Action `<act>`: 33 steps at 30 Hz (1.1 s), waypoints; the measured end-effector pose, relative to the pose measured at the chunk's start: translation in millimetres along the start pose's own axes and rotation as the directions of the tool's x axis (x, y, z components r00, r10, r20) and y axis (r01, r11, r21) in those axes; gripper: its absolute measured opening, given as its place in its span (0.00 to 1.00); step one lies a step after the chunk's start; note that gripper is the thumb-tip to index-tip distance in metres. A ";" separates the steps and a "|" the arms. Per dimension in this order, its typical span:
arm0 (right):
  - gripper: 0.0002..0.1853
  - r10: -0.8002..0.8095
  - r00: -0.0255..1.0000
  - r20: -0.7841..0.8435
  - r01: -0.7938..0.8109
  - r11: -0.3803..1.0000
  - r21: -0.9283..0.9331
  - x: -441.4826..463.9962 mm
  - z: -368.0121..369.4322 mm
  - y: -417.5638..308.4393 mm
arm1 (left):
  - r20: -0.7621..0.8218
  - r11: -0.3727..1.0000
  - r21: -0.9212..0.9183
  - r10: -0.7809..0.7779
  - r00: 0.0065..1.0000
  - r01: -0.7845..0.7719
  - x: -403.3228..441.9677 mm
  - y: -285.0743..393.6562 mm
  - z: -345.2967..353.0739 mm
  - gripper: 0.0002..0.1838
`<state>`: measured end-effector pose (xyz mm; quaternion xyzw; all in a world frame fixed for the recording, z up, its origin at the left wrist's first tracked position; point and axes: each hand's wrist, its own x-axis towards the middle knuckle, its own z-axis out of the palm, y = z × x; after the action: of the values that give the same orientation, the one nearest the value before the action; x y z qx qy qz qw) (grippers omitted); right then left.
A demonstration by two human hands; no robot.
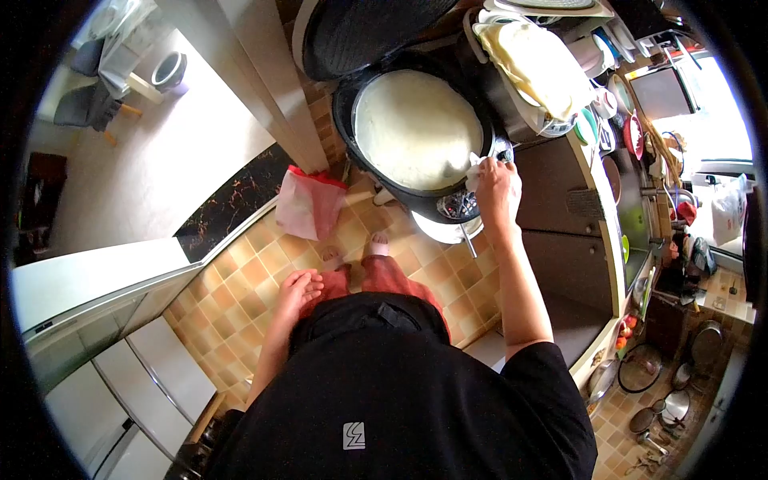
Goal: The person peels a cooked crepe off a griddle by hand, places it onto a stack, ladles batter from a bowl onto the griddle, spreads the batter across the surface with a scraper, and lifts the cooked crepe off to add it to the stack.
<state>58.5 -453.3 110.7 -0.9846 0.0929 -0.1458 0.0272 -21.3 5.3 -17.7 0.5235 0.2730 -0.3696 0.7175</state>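
The griddle [344, 120] (dark-rimmed) carries a pale sheet [418, 128].

Right hand [498, 193] stretched forward — left hand [299, 290] loosely curled, low.

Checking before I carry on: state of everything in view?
Griddle lid: raised, open
Griddle: uncovered
Pale sheet: flat on griddle
Right hand: pinching a white wad
Left hand: loosely open, seemingly empty
Flat sheets: piled up
Cupboard doors: shut
Pink bag: on floor, contents unclear

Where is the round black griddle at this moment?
In the head view, the round black griddle sits at upper centre, just below its raised lid; the right hand is at its lower-right edge.
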 end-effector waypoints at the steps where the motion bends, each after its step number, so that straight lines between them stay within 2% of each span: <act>1: 0.03 0.003 1.000 0.017 -0.003 1.000 -0.017 -5.4 1.9 -5.0 | -0.001 1.000 0.002 -0.004 1.000 0.004 0.8 -0.6 -1.5 0.14; 3: 0.03 -0.025 0.999 0.041 0.028 0.997 -0.067 -14.6 -5.3 -23.0 | 0.001 1.000 -0.009 -0.004 1.000 0.004 2.5 -2.7 -4.6 0.14; 4: 0.03 0.016 0.998 0.056 -0.013 0.999 -0.051 -19.3 -1.8 -29.4 | 0.003 1.000 -0.014 -0.003 1.000 0.003 3.5 -3.7 -5.4 0.14; 6: 0.03 -0.028 0.997 0.067 0.034 0.996 -0.080 -23.9 -8.9 -47.9 | 0.003 1.000 -0.017 -0.006 1.000 0.006 3.4 -1.8 -2.7 0.13; 7: 0.02 0.026 0.993 0.113 -0.013 0.993 -0.118 -25.3 -10.3 -60.4 | 0.003 1.000 -0.018 -0.009 1.000 0.009 3.1 -0.6 -1.0 0.13; 8: 0.05 0.044 0.980 0.196 -0.011 0.986 -0.164 -24.8 -21.6 -74.6 | 0.006 1.000 -0.012 -0.008 1.000 0.008 4.4 -0.3 -0.4 0.13; 10: 0.05 0.068 0.964 0.258 -0.015 0.979 -0.203 -28.1 -18.3 -92.6 | 0.012 1.000 -0.001 -0.005 1.000 0.005 7.9 -0.2 1.2 0.13; 12: 0.05 -0.010 0.963 0.268 0.063 0.980 -0.189 -30.4 -21.3 -113.8 | -0.004 0.999 0.032 -0.005 1.000 0.005 8.6 2.3 5.1 0.12; 13: 0.06 -0.125 0.957 0.262 0.196 0.944 -0.267 -31.9 -29.1 -125.7 | -0.012 0.999 0.048 -0.005 1.000 0.006 8.4 3.6 7.3 0.12; 15: 0.07 -0.157 0.956 0.249 0.163 0.987 -0.006 -29.5 -21.4 -139.4 | 0.003 1.000 0.028 0.003 1.000 -0.003 8.5 4.6 9.4 0.12; 16: 0.08 -0.191 0.964 0.184 0.157 0.970 0.184 -28.3 -23.1 -141.0 | 0.010 1.000 0.018 0.009 1.000 -0.009 8.6 5.6 10.2 0.12; 17: 0.09 -0.139 0.989 0.039 0.106 0.882 0.459 -27.6 -22.9 -141.3 | 0.012 1.000 0.007 0.011 1.000 -0.011 10.3 4.7 8.8 0.12; 20: 0.10 0.062 0.972 -0.225 0.041 0.904 0.426 -17.9 -35.9 -116.1 | 0.012 1.000 -0.016 0.017 1.000 -0.017 12.7 1.7 5.3 0.12; 22: 0.08 0.214 0.952 -0.218 -0.149 0.948 0.280 -18.6 -32.1 -75.4 | 0.003 1.000 -0.016 0.023 1.000 -0.023 11.9 0.2 2.1 0.13; 25: 0.09 0.262 0.958 -0.116 -0.236 0.952 0.197 -34.7 -7.5 -24.2 | -0.035 1.000 -0.019 -0.011 0.999 0.010 9.1 -3.4 -3.5 0.13; 28: 0.06 0.208 0.977 -0.050 -0.205 0.977 0.050 -23.4 13.0 -9.9 | -0.041 1.000 -0.008 -0.001 0.999 0.001 8.2 -5.3 -5.9 0.13; 32: 0.04 0.215 0.973 -0.084 -0.221 0.974 -0.059 13.5 26.4 10.7 | -0.043 0.999 -0.035 0.018 0.999 -0.020 8.6 -8.6 -6.9 0.14; 33: 0.04 0.207 0.977 -0.051 -0.212 0.970 -0.122 25.1 24.8 15.2 | -0.048 1.000 -0.020 0.007 0.999 -0.008 8.0 -8.8 -6.1 0.14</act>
<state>86.7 -472.4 92.8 -0.9661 0.2059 -0.1543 -0.0220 -23.9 7.6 -30.6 0.5262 0.2919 -0.3513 0.7173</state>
